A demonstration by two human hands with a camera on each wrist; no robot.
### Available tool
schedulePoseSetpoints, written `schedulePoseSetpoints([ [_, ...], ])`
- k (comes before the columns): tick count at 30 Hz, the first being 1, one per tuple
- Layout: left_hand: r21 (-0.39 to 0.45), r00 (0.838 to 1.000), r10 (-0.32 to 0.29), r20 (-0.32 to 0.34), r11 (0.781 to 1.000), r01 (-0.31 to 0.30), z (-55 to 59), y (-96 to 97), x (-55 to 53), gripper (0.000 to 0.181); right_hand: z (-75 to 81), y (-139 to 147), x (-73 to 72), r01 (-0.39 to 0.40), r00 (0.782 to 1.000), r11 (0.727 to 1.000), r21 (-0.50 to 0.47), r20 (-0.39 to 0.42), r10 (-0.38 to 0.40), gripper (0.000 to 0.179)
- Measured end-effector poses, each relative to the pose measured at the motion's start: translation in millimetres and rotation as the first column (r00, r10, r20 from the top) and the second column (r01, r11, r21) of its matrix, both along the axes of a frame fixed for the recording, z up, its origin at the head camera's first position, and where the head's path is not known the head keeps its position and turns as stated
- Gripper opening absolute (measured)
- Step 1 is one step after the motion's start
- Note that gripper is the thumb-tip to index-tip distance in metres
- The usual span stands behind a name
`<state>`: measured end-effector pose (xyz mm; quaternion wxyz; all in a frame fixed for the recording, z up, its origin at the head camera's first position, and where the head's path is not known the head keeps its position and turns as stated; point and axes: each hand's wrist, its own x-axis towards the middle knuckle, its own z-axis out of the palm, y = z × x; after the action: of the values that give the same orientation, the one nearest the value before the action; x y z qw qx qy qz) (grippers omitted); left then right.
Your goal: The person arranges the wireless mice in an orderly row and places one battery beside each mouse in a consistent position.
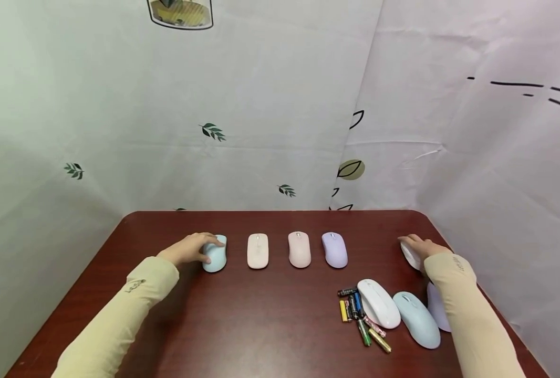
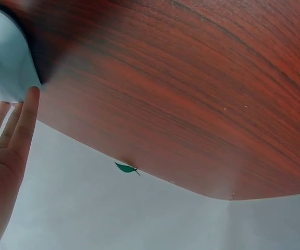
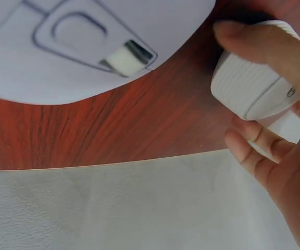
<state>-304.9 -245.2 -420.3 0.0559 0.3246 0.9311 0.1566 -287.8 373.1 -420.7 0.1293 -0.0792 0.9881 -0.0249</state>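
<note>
At the left end of a row near the table's back edge, my left hand (image 1: 188, 249) holds a light blue computer mouse (image 1: 217, 257), thumb and fingers on its sides. The left wrist view shows the same mouse (image 2: 7, 57) cut off by the frame edge. To its right lie a cream mouse (image 1: 258, 252), a pink mouse (image 1: 300, 250) and a purple mouse (image 1: 334, 251). My right hand (image 1: 424, 245), by the right edge, grips a white mouse with ribbed sides (image 3: 244, 86) between thumb and fingers; the hand partly hides it in the head view.
On the right of the dark red table (image 1: 242, 320) lie a larger white mouse (image 1: 381, 304), a larger blue mouse (image 1: 417, 320) and another purple mouse (image 1: 437, 307), partly behind my right sleeve. Several loose batteries (image 1: 363, 332) lie beside them. A pale cloth (image 1: 270, 105) hangs behind.
</note>
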Motion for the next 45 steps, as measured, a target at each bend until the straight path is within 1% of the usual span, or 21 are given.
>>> schedulePoseSetpoints([
  [5,0.003,1.0,0.007,0.017,1.0,-0.007,-1.3,0.6,-4.0,0.045,1.5,-0.7,-0.3,-0.011,1.0,0.999,-0.052,-0.019,0.01,0.101],
  [8,-0.005,1.0,0.012,0.023,1.0,-0.012,-1.1,-0.5,-5.2,0.045,0.4,-0.8,-3.9,0.002,0.999,0.997,-0.075,-0.044,-0.005,0.098],
  [12,-0.01,1.0,0.01,0.022,1.0,-0.01,-0.4,-1.0,-4.8,0.045,0.6,-0.6,-11.1,-0.014,0.996,0.994,-0.108,-0.094,0.004,0.097],
  [16,0.002,1.0,0.004,0.013,1.0,-0.005,-2.0,-1.1,-4.5,0.045,0.5,-5.0,-17.7,-0.043,0.991,0.977,-0.207,-0.135,0.015,0.097],
  [18,0.002,1.0,-0.001,0.004,1.0,0.001,-3.8,-1.7,-4.6,0.045,0.6,-10.0,-19.9,-0.05,0.99,0.966,-0.254,-0.139,0.014,0.098],
  [20,0.007,1.0,0.0,0.001,1.0,0.0,-5.3,-2.4,-4.2,0.046,1.4,-15.8,-21.3,-0.056,0.99,0.959,-0.277,-0.143,0.016,0.098],
  [23,0.012,1.0,-0.005,-0.005,1.0,0.005,-6.1,-3.2,-3.7,0.046,4.6,-25.1,-22.2,-0.064,0.988,0.957,-0.282,-0.154,0.021,0.097],
  [26,0.026,1.0,-0.008,-0.004,1.0,0.008,-6.7,-2.9,-3.6,0.046,8.7,-33.4,-22.2,-0.091,0.982,0.96,-0.265,-0.184,0.043,0.096],
  [29,0.022,1.0,-0.011,-0.016,1.0,0.011,-7.3,-2.9,-3.4,0.045,11.1,-42.2,-23.2,-0.126,0.976,0.959,-0.254,-0.203,0.075,0.095],
  [33,0.012,1.0,-0.008,-0.025,1.0,0.009,-7.8,-4.2,-1.6,0.045,13.3,-58.9,-25.1,-0.177,0.968,0.951,-0.255,-0.222,0.121,0.097],
  [37,0.007,1.0,0.002,-0.014,1.0,-0.002,-7.7,-4.9,0.9,0.046,16.0,-79.2,-25.1,-0.222,0.955,0.942,-0.253,-0.253,0.157,0.098],
  [39,0.015,1.0,0.014,0.003,1.0,-0.014,-7.9,-4.7,1.6,0.047,17.1,-89.5,-24.1,-0.244,0.947,0.937,-0.25,-0.27,0.175,0.098],
  [45,-0.012,1.0,0.008,-0.006,1.0,-0.008,-7.4,-5.2,2.8,0.048,21.8,-120.7,-20.9,-0.32,0.923,0.912,-0.258,-0.303,0.238,0.092],
])
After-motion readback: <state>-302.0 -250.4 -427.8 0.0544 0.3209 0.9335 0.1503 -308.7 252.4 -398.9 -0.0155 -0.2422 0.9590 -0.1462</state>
